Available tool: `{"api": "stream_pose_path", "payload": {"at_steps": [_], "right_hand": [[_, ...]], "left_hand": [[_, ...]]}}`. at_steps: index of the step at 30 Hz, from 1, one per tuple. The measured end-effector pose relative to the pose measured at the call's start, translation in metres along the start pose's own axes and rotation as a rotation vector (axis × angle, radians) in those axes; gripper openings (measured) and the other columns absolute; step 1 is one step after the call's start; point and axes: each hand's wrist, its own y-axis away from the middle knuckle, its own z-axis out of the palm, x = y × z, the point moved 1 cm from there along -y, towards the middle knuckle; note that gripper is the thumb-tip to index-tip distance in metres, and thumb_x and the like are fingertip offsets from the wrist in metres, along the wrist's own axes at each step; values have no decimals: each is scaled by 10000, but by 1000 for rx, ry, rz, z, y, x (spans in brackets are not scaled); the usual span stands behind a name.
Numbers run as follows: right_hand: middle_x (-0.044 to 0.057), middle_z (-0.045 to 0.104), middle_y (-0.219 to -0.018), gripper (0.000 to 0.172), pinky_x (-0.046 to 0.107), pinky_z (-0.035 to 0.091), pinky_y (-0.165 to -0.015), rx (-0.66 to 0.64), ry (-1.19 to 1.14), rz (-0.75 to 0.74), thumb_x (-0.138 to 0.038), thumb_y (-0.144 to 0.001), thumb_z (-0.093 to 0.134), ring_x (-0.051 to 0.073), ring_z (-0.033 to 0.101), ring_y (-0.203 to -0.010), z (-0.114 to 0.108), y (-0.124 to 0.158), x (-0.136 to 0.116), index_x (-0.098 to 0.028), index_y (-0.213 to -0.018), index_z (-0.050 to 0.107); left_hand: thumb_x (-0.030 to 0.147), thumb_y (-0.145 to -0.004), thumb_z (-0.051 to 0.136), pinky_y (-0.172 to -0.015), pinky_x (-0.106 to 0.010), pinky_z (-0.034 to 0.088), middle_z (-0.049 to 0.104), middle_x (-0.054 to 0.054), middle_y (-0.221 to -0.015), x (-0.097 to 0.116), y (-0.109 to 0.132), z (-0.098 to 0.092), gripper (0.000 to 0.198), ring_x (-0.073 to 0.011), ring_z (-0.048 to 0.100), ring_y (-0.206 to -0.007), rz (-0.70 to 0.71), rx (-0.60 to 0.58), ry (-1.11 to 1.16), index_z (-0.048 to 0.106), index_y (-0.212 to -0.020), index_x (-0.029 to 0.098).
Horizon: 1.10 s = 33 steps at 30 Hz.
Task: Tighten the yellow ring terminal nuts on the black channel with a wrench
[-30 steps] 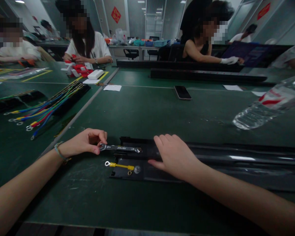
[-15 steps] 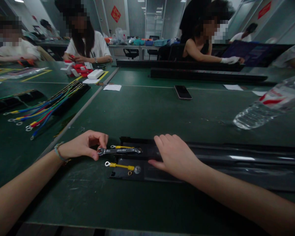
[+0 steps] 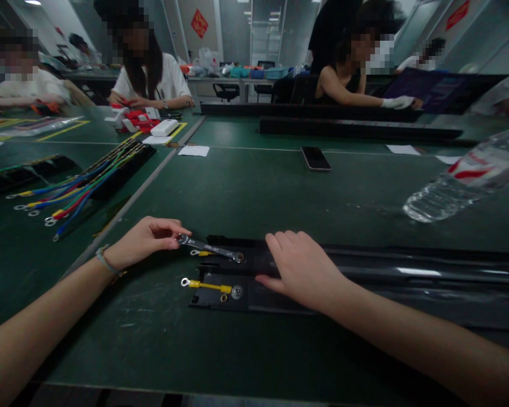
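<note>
My left hand (image 3: pixel 159 234) pinches one end of a combination wrench (image 3: pixel 207 247). The wrench's ring end sits over a fastener on a long black rail (image 3: pixel 280 305), partly hiding a yellow wire with a ring terminal (image 3: pixel 195 253). Lower on the same rail end, a second yellow wire (image 3: pixel 210 286) runs to a round bolt head or washer (image 3: pixel 236 291), with a small brass nut (image 3: pixel 224 298) beside it. My right hand (image 3: pixel 301 268) grips the rail from above, its fingers curled over the far part and the thumb on the near side.
Wires with ring terminals (image 3: pixel 68 198) lie on the left. A phone (image 3: pixel 316 159) lies beyond the rail, and a water bottle (image 3: pixel 462 178) lies tilted at the right. More black rails (image 3: pixel 356 129) lie at the table's far side, where several people sit.
My left hand has moved up and slightly right, swinging the wrench's held end away from me while the ring end stays at the fastener. My right hand has stayed still.
</note>
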Motion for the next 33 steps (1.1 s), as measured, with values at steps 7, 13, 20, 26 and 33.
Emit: {"api": "stream_pose_path", "payload": {"at_steps": [7, 13, 20, 26, 33], "right_hand": [[77, 588, -844, 505, 334, 397, -650, -18, -4, 4, -538, -712, 493, 210, 520, -752, -2, 0, 0, -119, -988, 547], [83, 591, -867, 514, 337, 398, -653, -19, 0, 4, -543, -715, 482, 214, 522, -765, 0, 0, 0, -121, -1003, 541], [79, 585, -839, 507, 338, 398, -649, -9, 3, 0, -537, -709, 497, 213, 518, -750, 0, 0, -1, -110, -978, 545], [85, 591, -861, 525, 338, 393, -650, -13, 3, 1, -549, -712, 482, 215, 522, -762, 1, 0, 0, -116, -1003, 541], [85, 593, -857, 516, 337, 394, -647, -26, -1, 2, -543, -711, 484, 216, 525, -757, 0, -1, 0, -119, -1000, 545]], "left_hand": [[196, -703, 582, -517, -197, 342, 518, -8, -708, 2, 1, 1, 247, -96, 441, -590, -63, 36, -85, 643, -930, 122], [177, -672, 611, -534, -208, 348, 510, -1, -675, 2, 0, 1, 182, -104, 449, -598, -37, 21, -38, 638, -840, 112], [276, -619, 711, -537, -213, 338, 500, 7, -653, 2, 3, 4, 227, -112, 440, -600, 55, -144, 145, 592, -717, 109], [408, -576, 730, -558, -233, 346, 498, 6, -649, 1, 6, 9, 336, -127, 436, -615, 75, -272, 182, 586, -697, 129], [381, -591, 728, -564, -231, 347, 505, 7, -656, 3, 7, 8, 305, -126, 438, -618, 79, -295, 178, 591, -709, 135]]}}
